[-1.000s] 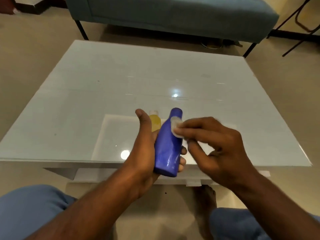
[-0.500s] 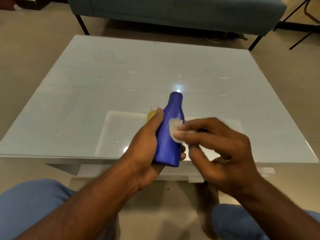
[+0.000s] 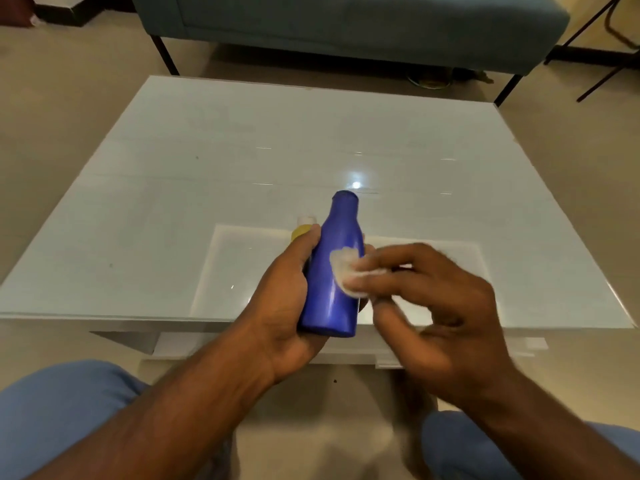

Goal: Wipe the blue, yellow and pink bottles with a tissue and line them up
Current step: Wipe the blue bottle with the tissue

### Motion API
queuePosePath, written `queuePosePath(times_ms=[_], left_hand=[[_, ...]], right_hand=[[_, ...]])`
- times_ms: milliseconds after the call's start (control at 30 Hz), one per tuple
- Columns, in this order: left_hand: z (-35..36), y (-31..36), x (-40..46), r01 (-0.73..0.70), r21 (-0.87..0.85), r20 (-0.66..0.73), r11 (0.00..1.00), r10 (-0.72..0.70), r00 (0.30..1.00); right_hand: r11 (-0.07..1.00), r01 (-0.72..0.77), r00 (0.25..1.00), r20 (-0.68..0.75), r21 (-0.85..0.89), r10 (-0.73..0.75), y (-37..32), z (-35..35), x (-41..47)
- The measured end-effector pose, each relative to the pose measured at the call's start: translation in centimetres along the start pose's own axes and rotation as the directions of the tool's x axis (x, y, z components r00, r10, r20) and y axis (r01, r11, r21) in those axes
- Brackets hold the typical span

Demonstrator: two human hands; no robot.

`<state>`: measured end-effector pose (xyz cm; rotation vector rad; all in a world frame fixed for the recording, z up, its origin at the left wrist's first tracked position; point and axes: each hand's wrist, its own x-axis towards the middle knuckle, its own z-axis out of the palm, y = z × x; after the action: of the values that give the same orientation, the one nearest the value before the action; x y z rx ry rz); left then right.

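Tissue (image 3: 348, 271) now lower on blue bottle (image 3: 334, 271)

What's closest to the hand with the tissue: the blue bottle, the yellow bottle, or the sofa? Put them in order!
From the right hand:
1. Blue plastic bottle, just left, under its tissue.
2. Yellow bottle, behind the left hand.
3. Teal sofa, far beyond the table.

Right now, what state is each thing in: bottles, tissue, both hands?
blue bottle: lifted off the table, tilted, gripped by the left hand, being wiped.
yellow bottle: mostly hidden behind the left hand; only its top shows.
tissue: wadded, pressed on the blue bottle's side.
left hand: wrapped round the blue bottle.
right hand: pinching the tissue; blurred.
pink bottle: not in view.
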<state>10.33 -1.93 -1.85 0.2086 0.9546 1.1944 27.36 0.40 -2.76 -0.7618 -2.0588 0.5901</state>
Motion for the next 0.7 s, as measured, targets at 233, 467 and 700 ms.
queuePosePath(times_ms=[233,467,700], left_hand=[[-0.4,-0.4,0.2,-0.048,0.180,0.024,0.983,0.045,0.999],[-0.2,0.2,0.2,-0.059,0.002,0.012,0.998,0.059,0.998],[-0.3,-0.5,-0.1,-0.061,0.212,0.113,0.975,0.037,0.993]], right_hand=[[0.996,-0.082,0.994,-0.076,-0.037,0.079,1.0,-0.3,0.8],[0.999,-0.023,1.000,0.010,0.031,0.022,-0.6,0.5,-0.4],[0.992,-0.116,0.988,-0.113,-0.051,0.109,0.8,-0.5,0.8]])
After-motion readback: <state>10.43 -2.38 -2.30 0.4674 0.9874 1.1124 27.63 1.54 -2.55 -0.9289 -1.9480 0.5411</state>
